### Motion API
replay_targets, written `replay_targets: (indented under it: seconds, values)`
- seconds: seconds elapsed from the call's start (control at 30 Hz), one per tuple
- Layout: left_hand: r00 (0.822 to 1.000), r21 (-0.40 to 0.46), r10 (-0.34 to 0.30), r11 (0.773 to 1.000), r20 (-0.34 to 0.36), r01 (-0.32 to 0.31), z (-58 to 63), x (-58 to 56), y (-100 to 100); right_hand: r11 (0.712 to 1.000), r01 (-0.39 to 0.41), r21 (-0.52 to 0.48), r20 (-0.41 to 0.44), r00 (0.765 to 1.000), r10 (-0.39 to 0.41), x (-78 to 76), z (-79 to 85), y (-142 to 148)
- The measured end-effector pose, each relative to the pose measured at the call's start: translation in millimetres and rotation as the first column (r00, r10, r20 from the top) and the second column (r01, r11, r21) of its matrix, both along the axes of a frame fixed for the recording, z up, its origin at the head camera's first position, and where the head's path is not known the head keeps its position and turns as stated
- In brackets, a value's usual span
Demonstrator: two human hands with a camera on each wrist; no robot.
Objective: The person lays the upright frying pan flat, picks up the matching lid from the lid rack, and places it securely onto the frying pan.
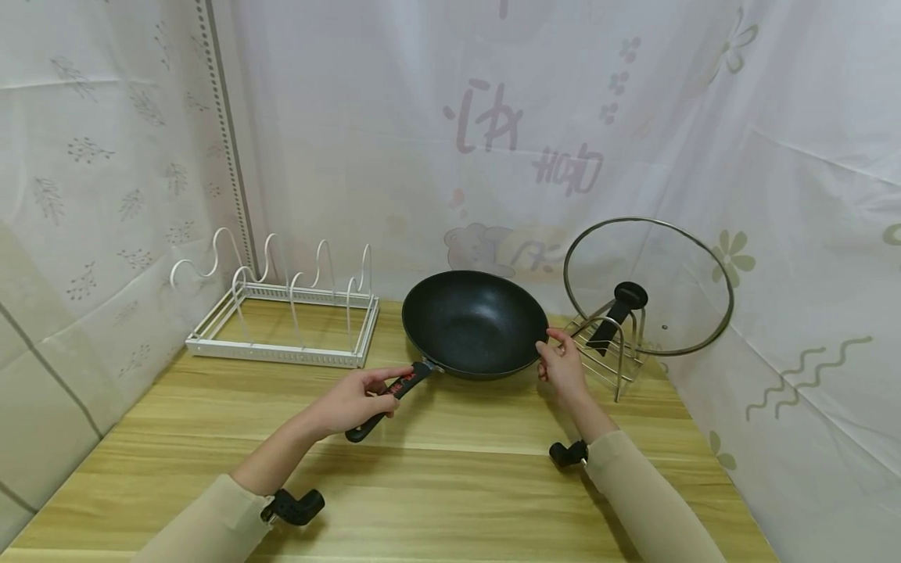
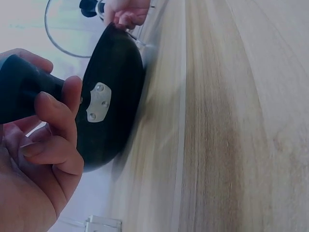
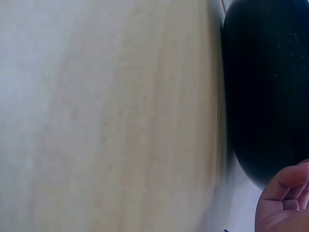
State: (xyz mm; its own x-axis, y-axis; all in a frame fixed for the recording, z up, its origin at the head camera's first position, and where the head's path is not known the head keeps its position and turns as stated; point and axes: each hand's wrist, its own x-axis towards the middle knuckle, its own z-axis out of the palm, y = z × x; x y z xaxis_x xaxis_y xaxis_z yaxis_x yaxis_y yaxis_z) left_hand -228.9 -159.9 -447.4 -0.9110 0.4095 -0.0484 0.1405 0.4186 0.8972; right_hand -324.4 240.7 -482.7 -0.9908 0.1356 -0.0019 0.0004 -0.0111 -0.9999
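Black, deep round wok [image 1: 472,320] between both hands: left hand [image 1: 352,403] gripping its black handle [image 1: 407,381], right hand [image 1: 563,371] pinching the rim [image 1: 461,272]; should that pinch slip, it could knock the silver wire rack [image 1: 620,367] alongside.

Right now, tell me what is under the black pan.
Below the pan, the wooden table shows along its near side. The wood directly beneath is covered by the pan itself, so I can't tell whether anything lies there.
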Motion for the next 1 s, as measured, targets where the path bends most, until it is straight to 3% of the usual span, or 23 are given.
replay_targets:
  seconds: [1.0]
  values:
    - [0.999,0.045,-0.043,0.998,0.034,0.041,1.2,-13.3,-17,0.999,0.032,0.019,0.003,0.999,-0.032,9.7,-4.6,-6]
